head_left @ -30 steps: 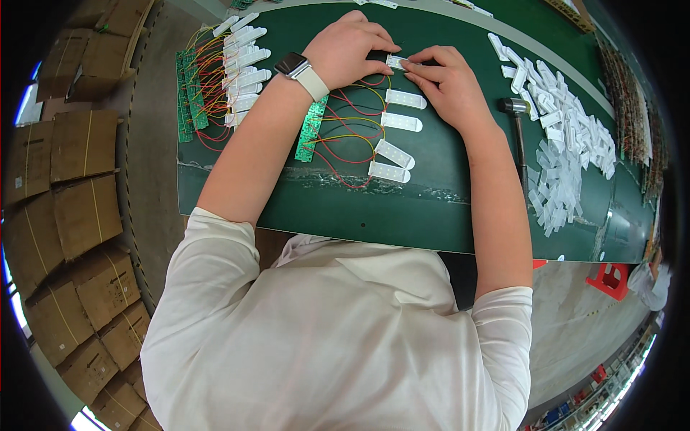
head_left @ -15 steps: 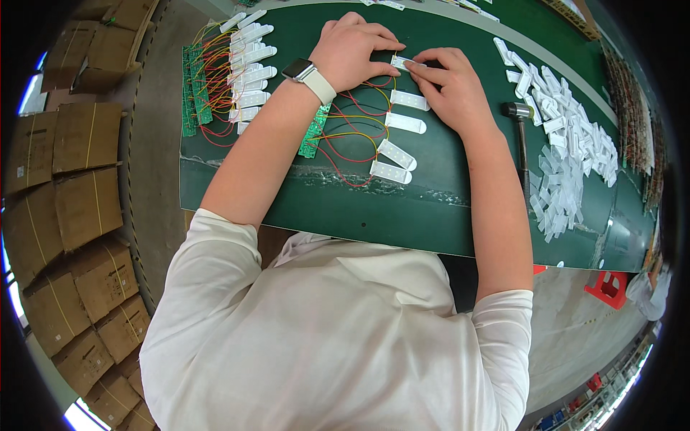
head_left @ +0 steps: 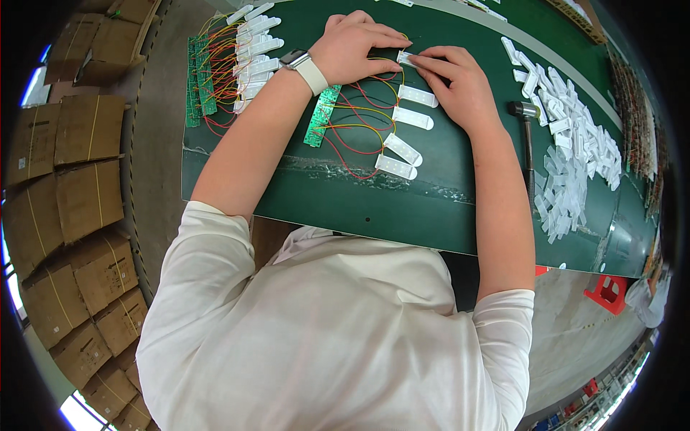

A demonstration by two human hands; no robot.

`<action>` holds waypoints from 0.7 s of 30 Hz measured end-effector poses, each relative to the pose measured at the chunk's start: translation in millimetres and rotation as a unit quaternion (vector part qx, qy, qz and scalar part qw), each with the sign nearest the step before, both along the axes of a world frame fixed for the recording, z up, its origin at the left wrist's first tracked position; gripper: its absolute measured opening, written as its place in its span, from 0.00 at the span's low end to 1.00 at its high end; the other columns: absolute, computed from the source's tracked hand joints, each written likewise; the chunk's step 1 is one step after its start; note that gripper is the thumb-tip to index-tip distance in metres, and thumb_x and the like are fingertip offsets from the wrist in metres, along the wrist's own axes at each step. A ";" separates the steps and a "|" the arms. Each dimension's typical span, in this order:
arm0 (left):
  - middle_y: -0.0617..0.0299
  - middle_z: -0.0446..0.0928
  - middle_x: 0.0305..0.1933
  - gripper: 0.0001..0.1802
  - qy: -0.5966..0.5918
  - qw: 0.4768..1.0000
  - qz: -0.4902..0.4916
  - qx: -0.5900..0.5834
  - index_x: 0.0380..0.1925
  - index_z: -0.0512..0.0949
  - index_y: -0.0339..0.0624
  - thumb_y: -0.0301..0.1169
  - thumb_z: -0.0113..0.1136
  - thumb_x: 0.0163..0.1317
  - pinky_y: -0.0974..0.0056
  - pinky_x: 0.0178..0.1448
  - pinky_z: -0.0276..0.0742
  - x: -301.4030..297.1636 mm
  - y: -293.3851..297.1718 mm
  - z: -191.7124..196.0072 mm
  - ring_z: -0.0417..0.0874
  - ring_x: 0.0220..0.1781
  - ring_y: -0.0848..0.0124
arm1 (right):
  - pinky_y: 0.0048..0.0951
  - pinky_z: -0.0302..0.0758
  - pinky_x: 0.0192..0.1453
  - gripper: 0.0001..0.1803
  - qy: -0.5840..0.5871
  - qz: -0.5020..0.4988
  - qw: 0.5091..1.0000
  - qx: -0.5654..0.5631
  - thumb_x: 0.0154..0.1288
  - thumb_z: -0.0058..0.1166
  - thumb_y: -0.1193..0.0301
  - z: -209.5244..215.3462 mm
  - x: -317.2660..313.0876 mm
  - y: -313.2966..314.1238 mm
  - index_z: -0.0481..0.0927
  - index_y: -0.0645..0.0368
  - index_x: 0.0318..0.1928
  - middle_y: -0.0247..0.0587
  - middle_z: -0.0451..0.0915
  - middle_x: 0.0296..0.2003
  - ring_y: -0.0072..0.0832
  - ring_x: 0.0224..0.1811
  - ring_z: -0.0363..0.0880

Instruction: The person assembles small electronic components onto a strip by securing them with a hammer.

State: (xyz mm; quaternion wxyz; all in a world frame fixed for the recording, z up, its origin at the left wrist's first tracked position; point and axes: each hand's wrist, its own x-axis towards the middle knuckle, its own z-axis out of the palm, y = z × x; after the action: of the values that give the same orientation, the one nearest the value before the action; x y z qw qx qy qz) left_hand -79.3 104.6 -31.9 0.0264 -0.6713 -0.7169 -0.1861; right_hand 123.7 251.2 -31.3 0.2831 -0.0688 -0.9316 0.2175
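A small white plastic strip lies on the green table between my hands. My right hand has its thumb and fingertips closed on the strip's right end and covers that part. At the strip's left end my left hand, with a watch on the wrist, is open, thumb and fingers apart on either side of the wires. Nearer me lie several similar white strips, joined by red, yellow and black wires to a green circuit board. Part of the wiring is hidden under my left hand.
Wired white strips with green boards are lined up at the far left. On the right a hammer lies beside a heap of white plastic strips and translucent pieces. Cardboard boxes stand left of the table.
The view has shifted slightly, and the things on the table sit a little differently in it. My hands keep nearly the same pose around the white strip.
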 end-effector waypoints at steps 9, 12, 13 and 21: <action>0.72 0.83 0.62 0.24 -0.034 0.998 0.019 -0.058 0.56 0.87 0.56 0.48 0.71 0.61 0.52 0.64 0.65 15.6 2.0 37.8 0.73 0.58 0.60 | 0.34 0.80 0.57 0.09 -0.021 0.008 1.000 -0.012 0.67 0.65 0.68 -1.6 2.6 7.9 0.93 0.47 0.46 0.28 0.86 0.49 0.32 0.54 0.82; 0.68 0.82 0.59 0.25 -0.011 0.999 0.017 -0.049 0.57 0.87 0.57 0.49 0.71 0.61 0.52 0.62 0.66 20.2 0.5 41.7 0.73 0.58 0.60 | 0.34 0.80 0.58 0.10 -0.027 0.012 1.000 -0.008 0.67 0.65 0.68 -2.3 0.7 6.5 0.93 0.46 0.47 0.27 0.85 0.49 0.32 0.54 0.81; 0.65 0.80 0.57 0.25 0.008 0.996 0.051 -0.076 0.58 0.87 0.58 0.49 0.71 0.61 0.53 0.62 0.66 27.4 -2.3 51.2 0.73 0.59 0.60 | 0.34 0.80 0.58 0.10 -0.025 0.014 1.000 -0.008 0.67 0.65 0.68 -2.8 0.3 6.8 0.93 0.46 0.47 0.27 0.85 0.49 0.32 0.54 0.81; 0.54 0.72 0.59 0.29 0.004 0.993 0.091 -0.076 0.60 0.85 0.64 0.57 0.69 0.60 0.47 0.66 0.63 26.7 -6.9 39.5 0.69 0.65 0.55 | 0.35 0.79 0.59 0.10 -0.023 0.010 0.999 0.022 0.67 0.66 0.67 -1.4 1.0 6.6 0.92 0.44 0.47 0.26 0.85 0.50 0.32 0.56 0.80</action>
State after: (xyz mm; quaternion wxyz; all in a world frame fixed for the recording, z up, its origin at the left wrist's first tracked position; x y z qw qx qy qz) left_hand -52.5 97.7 7.6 -0.0048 -0.6042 -0.7869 -0.1255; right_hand 124.7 257.8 -32.6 0.2607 -0.0578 -0.9431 0.1982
